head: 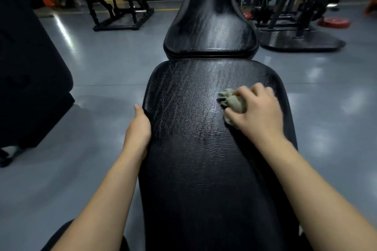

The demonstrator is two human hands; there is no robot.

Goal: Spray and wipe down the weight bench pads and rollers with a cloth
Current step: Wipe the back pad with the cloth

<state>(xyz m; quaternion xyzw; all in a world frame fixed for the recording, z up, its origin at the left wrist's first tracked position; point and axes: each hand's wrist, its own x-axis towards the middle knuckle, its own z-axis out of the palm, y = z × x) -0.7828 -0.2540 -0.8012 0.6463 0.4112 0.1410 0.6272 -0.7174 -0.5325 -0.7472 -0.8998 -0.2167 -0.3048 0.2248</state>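
Grey-green cloth (232, 101) lies bunched on the long black pad (193, 159); my right hand (259, 111) curls its grip round it. My left hand (138, 126) rests against the pad's left edge; whether its grip is closed I cannot tell.

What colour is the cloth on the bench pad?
Pale grey-green cloth, seen in the head view.
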